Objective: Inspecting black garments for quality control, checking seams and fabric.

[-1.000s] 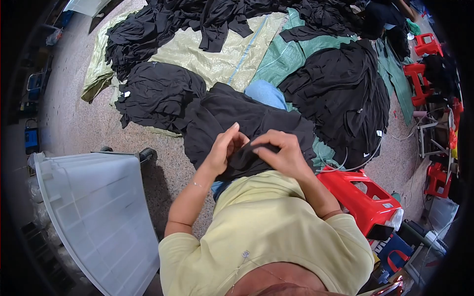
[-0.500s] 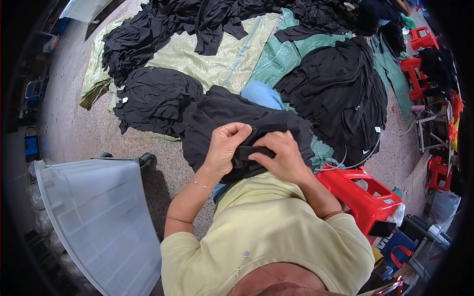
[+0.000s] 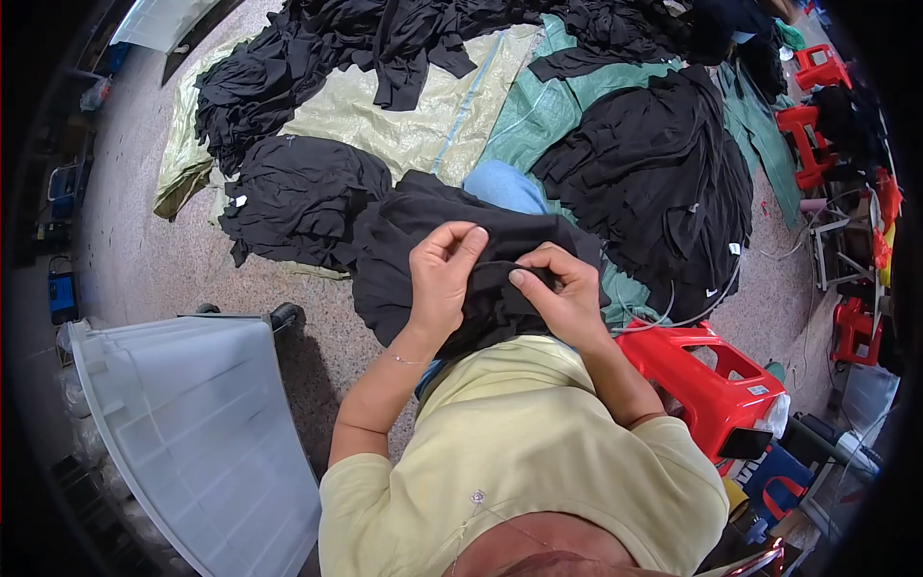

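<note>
Speckled stone flooring (image 3: 144,240) runs beyond both hands, partly covered by a pale yellow-green woven sheet (image 3: 423,115) and a green sheet (image 3: 538,106), each bearing heaps of black garments (image 3: 654,173). Left hand (image 3: 439,279) lies curled on a black garment (image 3: 423,240) draped over the lap, fingers bent and gripping a fold of the cloth. Right hand (image 3: 567,298) sits just beside it, thumb and forefinger pinching the same fabric at a raised edge; the two hands are near each other but apart. Another black pile (image 3: 298,192) lies ahead and left of the left hand. White plastic crate (image 3: 192,433) stands to the left of the left forearm. Red plastic stool (image 3: 711,375) stands just right of the right forearm.
</note>
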### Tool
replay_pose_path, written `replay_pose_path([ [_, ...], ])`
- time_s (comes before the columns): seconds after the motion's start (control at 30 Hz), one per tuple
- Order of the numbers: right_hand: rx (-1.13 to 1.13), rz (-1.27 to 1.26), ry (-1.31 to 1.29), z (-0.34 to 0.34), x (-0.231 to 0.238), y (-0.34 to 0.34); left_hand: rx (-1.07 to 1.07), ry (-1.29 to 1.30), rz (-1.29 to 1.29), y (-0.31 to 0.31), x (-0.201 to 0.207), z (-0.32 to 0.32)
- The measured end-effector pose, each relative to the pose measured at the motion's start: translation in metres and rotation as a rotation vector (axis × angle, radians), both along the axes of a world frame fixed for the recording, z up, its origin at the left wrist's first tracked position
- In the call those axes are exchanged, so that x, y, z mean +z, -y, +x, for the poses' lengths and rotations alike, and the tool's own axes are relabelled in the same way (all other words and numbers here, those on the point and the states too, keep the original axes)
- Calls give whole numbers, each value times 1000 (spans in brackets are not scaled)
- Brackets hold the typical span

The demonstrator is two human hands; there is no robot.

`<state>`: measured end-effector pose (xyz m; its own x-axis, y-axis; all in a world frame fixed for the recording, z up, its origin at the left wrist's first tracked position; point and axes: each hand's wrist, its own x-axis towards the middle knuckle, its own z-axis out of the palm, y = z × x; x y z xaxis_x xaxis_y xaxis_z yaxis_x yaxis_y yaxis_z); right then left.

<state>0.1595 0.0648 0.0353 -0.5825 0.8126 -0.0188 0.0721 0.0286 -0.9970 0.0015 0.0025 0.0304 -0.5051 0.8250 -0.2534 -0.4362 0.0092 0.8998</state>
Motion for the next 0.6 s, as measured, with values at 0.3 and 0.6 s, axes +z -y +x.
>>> replay_pose_path([
  [0.3, 121, -142, -202, -5, -4, 6, -143, -460, -145, 10, -17, -2],
  [0.6, 8, 477, 82, -15, 17, 6, -358, 54, -28, 23, -28, -18],
])
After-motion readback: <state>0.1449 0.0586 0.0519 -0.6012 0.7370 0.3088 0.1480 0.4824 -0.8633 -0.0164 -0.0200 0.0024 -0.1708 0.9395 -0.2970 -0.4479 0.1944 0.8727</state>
